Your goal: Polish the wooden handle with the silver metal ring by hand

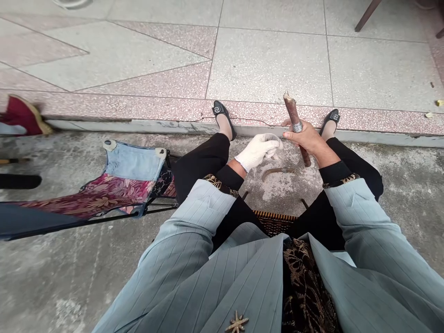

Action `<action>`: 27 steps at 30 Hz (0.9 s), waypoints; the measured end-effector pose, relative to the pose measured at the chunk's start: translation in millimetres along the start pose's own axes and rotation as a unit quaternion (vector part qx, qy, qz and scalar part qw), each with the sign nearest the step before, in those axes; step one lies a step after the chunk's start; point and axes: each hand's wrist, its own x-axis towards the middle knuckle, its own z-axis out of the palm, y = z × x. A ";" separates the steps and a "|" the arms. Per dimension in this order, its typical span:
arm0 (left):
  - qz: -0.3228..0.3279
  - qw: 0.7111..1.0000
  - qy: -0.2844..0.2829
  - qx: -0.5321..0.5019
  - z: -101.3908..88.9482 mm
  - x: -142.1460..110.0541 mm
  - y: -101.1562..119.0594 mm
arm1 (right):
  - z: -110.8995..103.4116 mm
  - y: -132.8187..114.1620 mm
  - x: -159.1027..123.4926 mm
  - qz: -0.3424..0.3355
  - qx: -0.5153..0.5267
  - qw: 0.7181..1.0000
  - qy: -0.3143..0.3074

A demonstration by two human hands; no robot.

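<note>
My right hand (305,138) is bare and wrapped round a reddish-brown cane stalk (290,108) that stands nearly upright, its cut tip pointing away from me. A silver ring shows on one finger. My left hand (258,150) wears a white glove and is curled closed just left of the stalk, touching the right hand's fingertips; what it holds, if anything, is hidden. A curved blade tool (277,172) lies on the concrete ground beneath both hands, between my knees.
I sit on a woven stool (275,221) with both feet in black flat shoes (222,113) against a tiled step (138,108). A folding fabric stool (118,185) stands at my left. A red shoe (22,115) lies far left. Chair legs (367,14) are at top right.
</note>
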 end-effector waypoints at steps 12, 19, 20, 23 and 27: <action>-0.038 0.999 -0.031 0.014 -1.7 -1.2 4.1 | -7.4 -2.7 -2.1 -0.071 -0.112 0.986 -0.106; -0.030 0.999 -0.036 0.013 -2.4 -2.1 5.3 | -10.3 0.4 -2.0 -0.094 -0.132 0.981 -0.108; -0.027 0.999 -0.038 0.016 -2.1 -2.3 5.5 | -9.7 -0.2 -2.3 -0.096 -0.135 0.981 -0.105; -0.016 0.999 -0.040 0.033 -0.6 -2.5 6.5 | -8.4 -2.5 -3.4 -0.086 -0.153 0.980 -0.096; 0.002 0.991 -0.006 0.131 1.3 -3.9 11.1 | -9.0 -2.7 -3.7 -0.057 -0.187 0.977 -0.082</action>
